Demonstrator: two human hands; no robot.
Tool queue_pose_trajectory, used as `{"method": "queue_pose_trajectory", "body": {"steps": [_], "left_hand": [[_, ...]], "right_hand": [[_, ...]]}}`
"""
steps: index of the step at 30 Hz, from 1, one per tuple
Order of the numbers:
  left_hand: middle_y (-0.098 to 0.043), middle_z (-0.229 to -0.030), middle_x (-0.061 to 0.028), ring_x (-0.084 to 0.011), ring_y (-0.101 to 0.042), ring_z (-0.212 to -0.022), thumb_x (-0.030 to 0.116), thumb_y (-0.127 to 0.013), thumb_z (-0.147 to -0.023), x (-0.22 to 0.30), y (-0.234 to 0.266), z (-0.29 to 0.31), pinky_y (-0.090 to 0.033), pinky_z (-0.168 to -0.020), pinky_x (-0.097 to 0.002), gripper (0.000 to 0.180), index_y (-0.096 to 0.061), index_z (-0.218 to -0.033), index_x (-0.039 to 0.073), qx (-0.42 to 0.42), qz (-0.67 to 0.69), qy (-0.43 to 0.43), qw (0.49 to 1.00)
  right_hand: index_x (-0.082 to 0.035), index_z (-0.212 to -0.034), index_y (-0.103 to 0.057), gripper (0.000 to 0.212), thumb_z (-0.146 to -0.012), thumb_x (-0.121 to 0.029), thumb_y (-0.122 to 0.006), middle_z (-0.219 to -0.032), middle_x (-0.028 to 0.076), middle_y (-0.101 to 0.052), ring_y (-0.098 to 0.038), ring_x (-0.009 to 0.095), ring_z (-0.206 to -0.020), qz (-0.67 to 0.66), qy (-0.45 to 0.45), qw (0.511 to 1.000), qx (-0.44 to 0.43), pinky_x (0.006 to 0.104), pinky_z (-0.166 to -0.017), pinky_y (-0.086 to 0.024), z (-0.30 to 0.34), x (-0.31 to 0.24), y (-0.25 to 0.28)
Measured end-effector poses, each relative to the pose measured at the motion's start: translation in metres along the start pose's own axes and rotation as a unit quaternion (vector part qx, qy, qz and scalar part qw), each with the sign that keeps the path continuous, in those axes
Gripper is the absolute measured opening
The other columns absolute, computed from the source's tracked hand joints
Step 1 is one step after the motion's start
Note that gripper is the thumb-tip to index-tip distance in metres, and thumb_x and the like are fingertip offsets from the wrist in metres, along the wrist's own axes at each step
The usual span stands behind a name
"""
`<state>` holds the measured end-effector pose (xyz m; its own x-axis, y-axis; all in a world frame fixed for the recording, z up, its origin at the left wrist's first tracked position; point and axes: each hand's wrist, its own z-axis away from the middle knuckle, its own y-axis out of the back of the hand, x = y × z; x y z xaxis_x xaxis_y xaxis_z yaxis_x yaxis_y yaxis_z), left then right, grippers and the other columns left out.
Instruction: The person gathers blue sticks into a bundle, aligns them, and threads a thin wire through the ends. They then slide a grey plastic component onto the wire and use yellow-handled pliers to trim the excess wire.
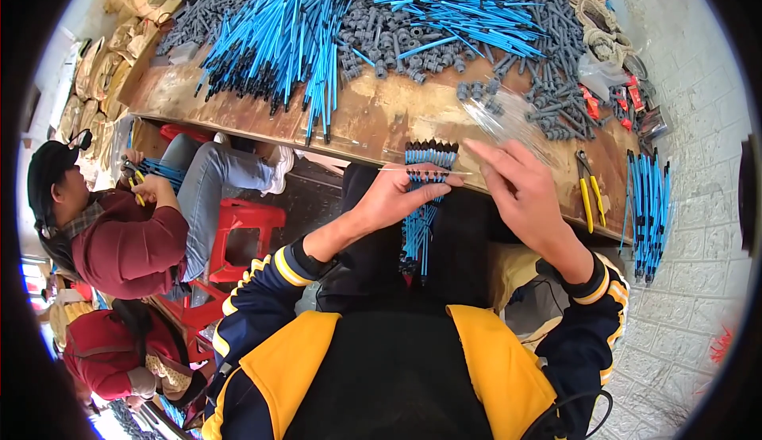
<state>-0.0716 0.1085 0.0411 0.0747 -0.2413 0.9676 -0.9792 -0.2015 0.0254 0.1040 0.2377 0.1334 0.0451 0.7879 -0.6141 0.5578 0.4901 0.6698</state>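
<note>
Head view: the left hand [403,195] is closed round a bundle [419,237] of blue rods, held over the lap [468,241] just off the near edge of the table [373,118]. Its black tips lie far, its other ends near. A thin pale strip [394,170] crosses the bundle from left to right.

The likeliest trouble is slipping: should the left grip slacken, single rods could slide out of line or drop into the lap. A tug on the strip from one side could skew the row of tips, and a bump against the table edge could do the same.

The left forearm comes in from near left, the thumb laid across the rods and pointing right. The right forearm comes in from near right, its hand [520,190] angled far and left, index finger stretched toward the tips, thumb a little apart. Whether those fingertips have hold of the strip, I cannot tell. Beyond the right hand lie clear strands [508,126]; right of it, yellow-handled pliers [588,194].
</note>
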Motion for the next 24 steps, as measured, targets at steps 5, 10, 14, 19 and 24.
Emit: {"method": "queue_pose_trajectory", "body": {"steps": [5,10,14,19,24], "left_hand": [[-0.073,-0.105,-0.0048,-0.0140,-0.069,-0.095,0.010,-0.066,-0.094,0.007,0.002,0.002,-0.052,-0.083,-0.0273,0.019,-0.073,-0.112,0.008,0.002,-0.041,0.026,0.999],[-0.073,-0.104,-0.0054,-0.0155,-0.069,-0.093,0.012,-0.066,-0.094,0.008,0.005,0.003,-0.052,-0.082,-0.0283,0.019,-0.073,-0.111,0.008,-0.004,-0.052,-0.004,0.999],[-0.073,-0.103,-0.0056,-0.0166,-0.070,-0.092,0.013,-0.067,-0.093,0.007,0.006,0.004,-0.052,-0.081,-0.0289,0.020,-0.073,-0.112,0.009,-0.011,-0.060,-0.016,0.998],[-0.073,-0.104,-0.0051,-0.0167,-0.069,-0.094,0.013,-0.066,-0.094,0.014,0.010,0.004,-0.052,-0.082,-0.0290,0.020,-0.073,-0.113,0.009,-0.028,-0.074,0.014,0.997],[-0.073,-0.106,-0.0036,-0.0134,-0.068,-0.097,0.013,-0.066,-0.095,0.014,0.008,0.002,-0.051,-0.084,-0.0278,0.021,-0.073,-0.113,0.010,-0.033,-0.041,0.025,0.998]], "right_hand": [[-0.009,-0.126,-0.066,0.039,-0.089,0.005,-0.061,-0.083,0.010,-0.052,-0.050,0.023,-0.070,0.002,0.002,1.000,-0.009,0.0313,-0.062,-0.042,-0.003,-0.002,-0.005],[-0.008,-0.126,-0.065,0.035,-0.092,0.002,-0.060,-0.084,0.011,-0.052,-0.051,0.025,-0.071,-0.003,0.016,1.000,-0.012,0.0325,-0.063,-0.042,-0.004,-0.001,-0.006],[-0.008,-0.124,-0.066,0.039,-0.088,0.005,-0.060,-0.086,0.011,-0.053,-0.052,0.026,-0.073,0.017,0.029,0.999,0.005,0.0342,-0.064,-0.043,-0.004,-0.003,-0.009],[-0.009,-0.120,-0.068,0.046,-0.077,0.007,-0.060,-0.088,0.010,-0.053,-0.052,0.027,-0.076,0.246,0.170,0.954,0.019,0.0371,-0.065,-0.044,-0.016,-0.012,0.003],[-0.008,-0.117,-0.068,0.047,-0.073,0.008,-0.061,-0.089,0.010,-0.054,-0.052,0.029,-0.078,0.209,0.189,0.959,0.031,0.0381,-0.066,-0.044,-0.023,-0.005,0.005]]}}
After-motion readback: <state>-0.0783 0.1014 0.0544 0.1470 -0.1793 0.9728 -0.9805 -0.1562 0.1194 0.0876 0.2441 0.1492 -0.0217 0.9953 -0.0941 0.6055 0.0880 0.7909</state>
